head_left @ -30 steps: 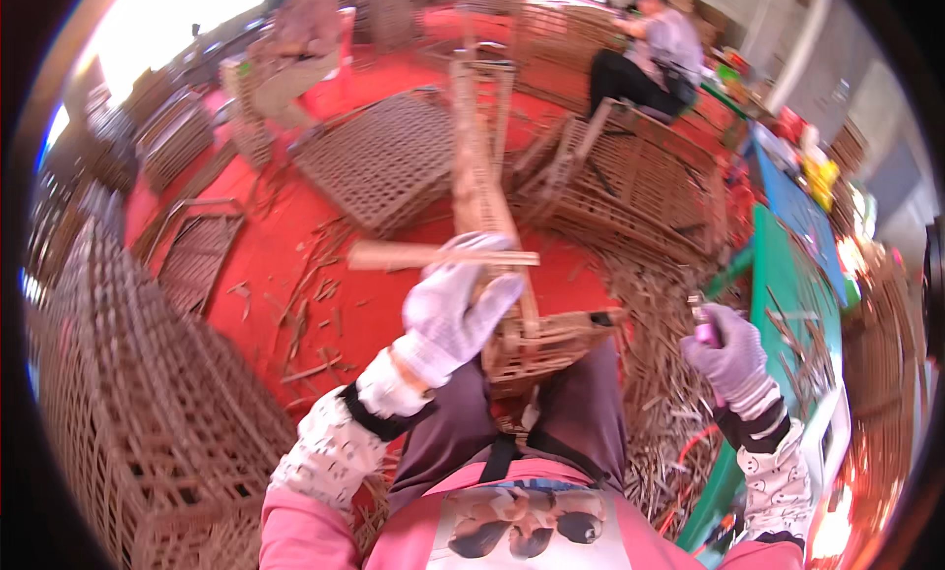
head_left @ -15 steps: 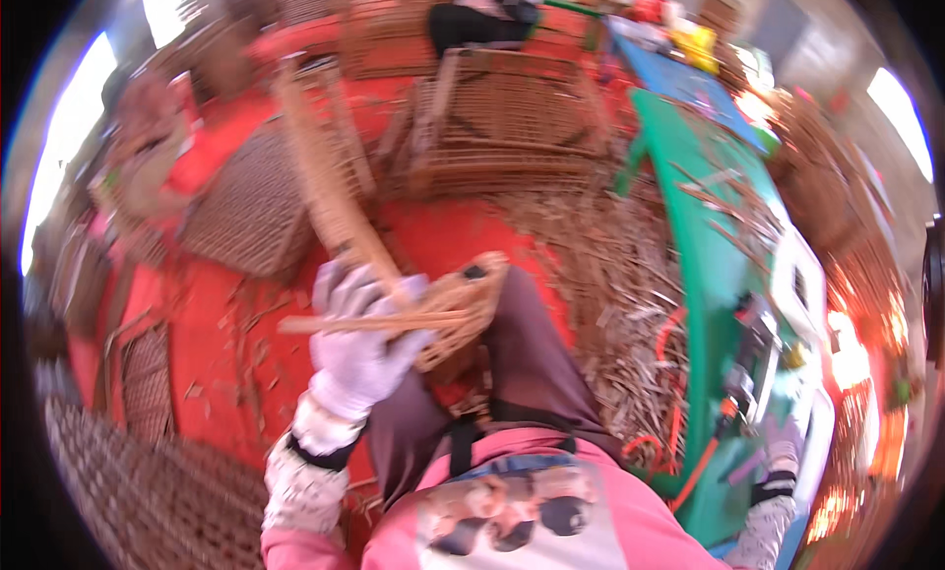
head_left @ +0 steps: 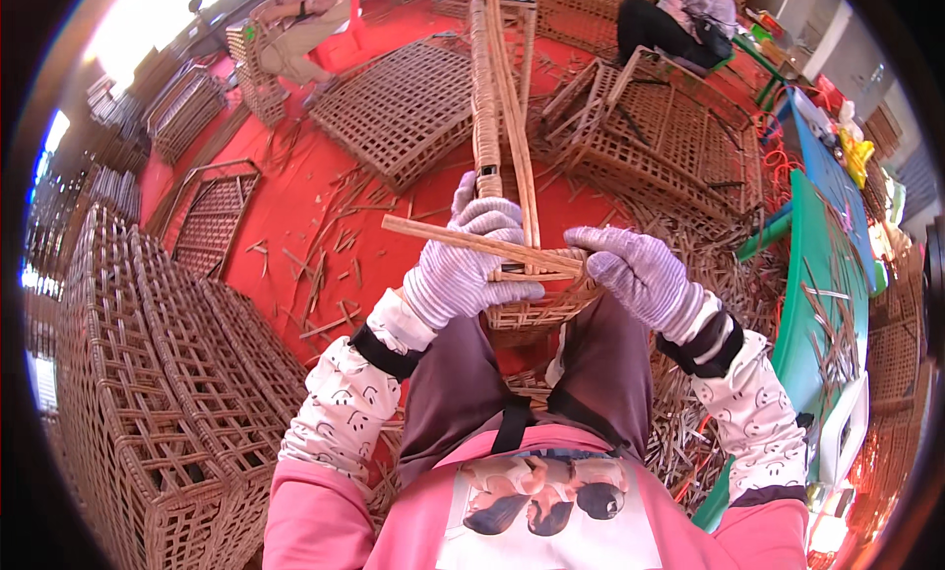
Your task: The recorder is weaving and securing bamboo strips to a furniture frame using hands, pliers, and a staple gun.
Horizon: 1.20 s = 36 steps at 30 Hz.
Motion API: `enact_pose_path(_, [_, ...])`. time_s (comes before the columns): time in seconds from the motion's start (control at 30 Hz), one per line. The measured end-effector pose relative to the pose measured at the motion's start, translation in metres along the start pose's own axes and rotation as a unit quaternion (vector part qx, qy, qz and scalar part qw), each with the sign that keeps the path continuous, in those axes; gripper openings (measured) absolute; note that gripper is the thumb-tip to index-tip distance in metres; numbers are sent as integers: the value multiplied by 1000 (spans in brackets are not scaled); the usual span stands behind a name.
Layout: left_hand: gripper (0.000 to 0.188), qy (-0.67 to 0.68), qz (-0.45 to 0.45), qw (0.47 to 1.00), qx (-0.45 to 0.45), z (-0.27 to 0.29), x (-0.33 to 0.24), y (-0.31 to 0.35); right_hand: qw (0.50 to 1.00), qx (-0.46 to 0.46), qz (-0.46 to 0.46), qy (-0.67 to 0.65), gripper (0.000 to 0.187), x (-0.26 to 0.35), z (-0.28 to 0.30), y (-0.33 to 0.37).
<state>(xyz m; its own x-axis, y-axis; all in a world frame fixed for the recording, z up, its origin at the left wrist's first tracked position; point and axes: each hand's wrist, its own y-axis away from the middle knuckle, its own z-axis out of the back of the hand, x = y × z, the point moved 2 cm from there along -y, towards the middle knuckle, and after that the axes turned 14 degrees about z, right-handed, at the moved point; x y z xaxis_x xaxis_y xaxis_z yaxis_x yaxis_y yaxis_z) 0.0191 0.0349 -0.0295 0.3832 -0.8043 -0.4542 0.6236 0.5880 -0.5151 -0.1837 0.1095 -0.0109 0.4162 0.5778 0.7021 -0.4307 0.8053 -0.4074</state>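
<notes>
- Head view: a person sits over a woven brown frame point(head_left: 536, 314), which is between and just above the knees, near the middle of what I see.
- Left hand point(head_left: 448, 277), in a pale striped glove, grasps the frame near its close end — thumb on the near side, fingers spread over the far side.
- One flat strip point(head_left: 418, 227) passes between that thumb and the fingers, slanting down to the right, its left end sticking out past the glove.
- Right hand point(head_left: 645, 277), gloved to match, has its fingertips at the strip's right end, by the frame's corner; whether they pinch it or only rest there, I cannot tell.
- Two long, thin slats point(head_left: 514, 117) reach away from the frame, beside a wrapped post point(head_left: 484, 107).
- On the red floor point(head_left: 281, 211), a lattice panel point(head_left: 399, 107) lies beyond the hands, and cut scraps point(head_left: 728, 280) are strewn to the right.
- Tall woven stacks point(head_left: 148, 373) stand at the person's left; a green table point(head_left: 799, 275) holding more cuttings is at the right.
- Farther off, two co-workers sit — one upper left, one upper right.
</notes>
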Motion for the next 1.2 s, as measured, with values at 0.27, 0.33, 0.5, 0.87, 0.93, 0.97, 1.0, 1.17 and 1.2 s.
enact_pose_path(0.27, [53, -18, -24, 998, -47, -11, 0, 0, 975, -25, 71, 210, 43, 25, -2, -48])
enact_pose_path(0.33, [58, -3, 7, 997, -82, -14, -1, 4, 998, -46, -30, 25, 35, 30, -13, -68])
enact_pose_path(0.5, [48, 68, 8, 982, -175, -25, -3, 9, 885, -289, -55, -361, 19, 26, -33, -52])
enact_pose_path(0.87, [32, 137, -5, 973, -185, -20, 4, 21, 834, -327, -183, -406, 28, 96, -40, -44])
enact_pose_path(0.93, [20, 143, 4, 974, -175, -21, 0, 21, 844, -331, -197, -373, 27, 102, -37, -42])
enact_pose_path(0.97, [15, 172, 13, 970, -168, -22, -2, 20, 847, -331, -190, -371, 27, 104, -34, -44])
enact_pose_path(1.0, [13, 156, 5, 971, -184, -22, -3, 22, 847, -326, -192, -374, 27, 106, -33, -41])
enact_pose_path(1.17, [21, 175, 5, 969, -175, -22, 4, 22, 861, -317, -203, -342, 27, 115, -32, -47])
enact_pose_path(1.2, [26, 179, 6, 968, -173, -17, 3, 21, 868, -308, -203, -333, 27, 116, -30, -52])
